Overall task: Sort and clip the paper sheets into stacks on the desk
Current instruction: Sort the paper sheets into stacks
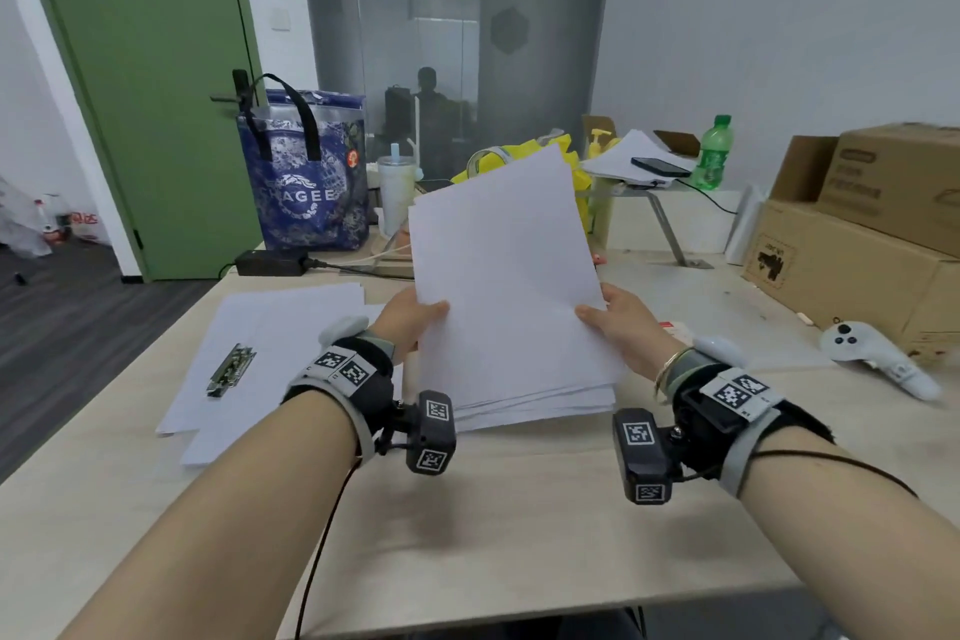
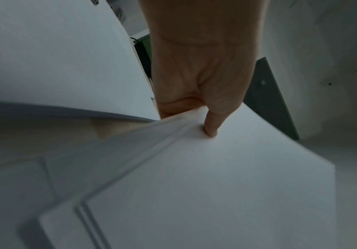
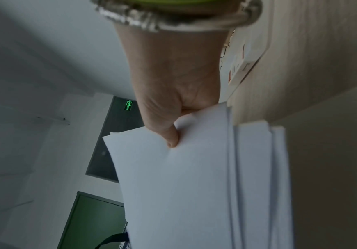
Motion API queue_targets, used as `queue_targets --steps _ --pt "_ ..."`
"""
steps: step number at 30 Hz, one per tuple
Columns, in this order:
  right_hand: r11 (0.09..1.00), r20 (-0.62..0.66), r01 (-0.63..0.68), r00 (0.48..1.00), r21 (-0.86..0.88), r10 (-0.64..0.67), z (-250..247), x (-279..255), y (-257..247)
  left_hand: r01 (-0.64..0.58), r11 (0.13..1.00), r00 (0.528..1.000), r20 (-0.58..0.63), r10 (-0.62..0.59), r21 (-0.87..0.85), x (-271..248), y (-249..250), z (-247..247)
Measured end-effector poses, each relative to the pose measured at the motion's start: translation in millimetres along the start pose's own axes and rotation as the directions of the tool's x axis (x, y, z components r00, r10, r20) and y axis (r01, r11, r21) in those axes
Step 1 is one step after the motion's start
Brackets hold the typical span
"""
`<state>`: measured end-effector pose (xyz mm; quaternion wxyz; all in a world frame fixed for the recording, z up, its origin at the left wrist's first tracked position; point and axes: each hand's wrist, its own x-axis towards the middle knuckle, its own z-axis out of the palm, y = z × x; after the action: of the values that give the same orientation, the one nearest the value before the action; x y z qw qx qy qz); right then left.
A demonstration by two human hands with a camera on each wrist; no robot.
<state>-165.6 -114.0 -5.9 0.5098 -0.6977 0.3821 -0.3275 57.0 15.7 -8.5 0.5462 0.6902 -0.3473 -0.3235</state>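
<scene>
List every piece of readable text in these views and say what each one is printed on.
"AGEE": white letters on the blue tote bag; a strap may hide more.
Print on the cardboard boxes: too blurred to read.
Label on the green bottle: too small.
Green lit sign in the right wrist view: unreadable.
The held paper sheets: blank.

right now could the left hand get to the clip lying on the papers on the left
Probably not at once: the left hand grips the held sheets. The clip lies uncovered nearby, so once freed, likely yes.
</scene>
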Motion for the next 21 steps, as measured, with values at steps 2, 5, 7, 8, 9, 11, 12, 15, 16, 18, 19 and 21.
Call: queue_targets --steps 2,5,7,8,9,11,12,15,16,18,19,21 --pt "1.0 0.021 -0.009 1.0 0.025 0.008 -2.8 -3.2 1.2 -0.107 0.994 0.992 -0.071 0.108 0.011 2.1 6.5 4.2" --pt "0.998 0.011 0.012 1.0 0.062 -0.012 -8.2 -7.2 -7.9 -0.238 0.97 0.958 -0.175 0.226 -0.051 0.8 18.5 10.7" --pt "0.995 -0.029 0.047 0.999 0.083 -0.045 -10.3 -4.7 -21.7 -0.301 0.948 0.938 -0.209 0.275 -0.105 0.1 26.2 14.2" --pt "0.994 -0.061 0.071 0.996 0.083 -0.066 -11.0 -2.6 -30.2 -0.329 0.935 0.929 -0.221 0.296 -0.132 -0.7 30.5 15.4" --pt "0.992 -0.093 0.098 0.992 0.077 -0.09 -11.3 0.1 -38.5 -0.352 0.925 0.92 -0.237 0.313 -0.143 -0.4 34.6 16.3" --pt "0.987 -0.136 0.144 0.982 0.075 -0.133 -12.6 4.2 -53.8 -0.397 0.904 0.9 -0.256 0.352 -0.155 -1.1 43.1 17.9" --pt "0.983 -0.149 0.161 0.978 0.088 -0.147 -13.3 4.6 -61.0 -0.417 0.894 0.893 -0.26 0.368 -0.165 -0.2 46.1 18.5" --pt "0.967 -0.164 0.207 0.969 0.148 -0.183 -15.1 3.3 -74.2 -0.41 0.892 0.896 -0.267 0.355 -0.19 -0.5 52.9 20.7" --pt "0.962 -0.166 0.22 0.967 0.163 -0.193 -14.9 2.1 -76.0 -0.408 0.893 0.896 -0.268 0.353 -0.188 -0.5 53.1 21.8" --pt "0.954 -0.181 0.242 0.961 0.178 -0.21 -12.8 1.1 -75.0 -0.408 0.895 0.895 -0.276 0.351 -0.183 -1.3 52.1 23.8" --pt "0.95 -0.192 0.258 0.955 0.175 -0.224 -10.8 1.8 -72.8 -0.414 0.893 0.891 -0.279 0.358 -0.176 -2.0 51.3 25.0" --pt "0.947 -0.213 0.277 0.947 0.16 -0.241 -7.0 3.5 -71.1 -0.428 0.891 0.887 -0.264 0.38 -0.154 -5.1 53.1 30.6"
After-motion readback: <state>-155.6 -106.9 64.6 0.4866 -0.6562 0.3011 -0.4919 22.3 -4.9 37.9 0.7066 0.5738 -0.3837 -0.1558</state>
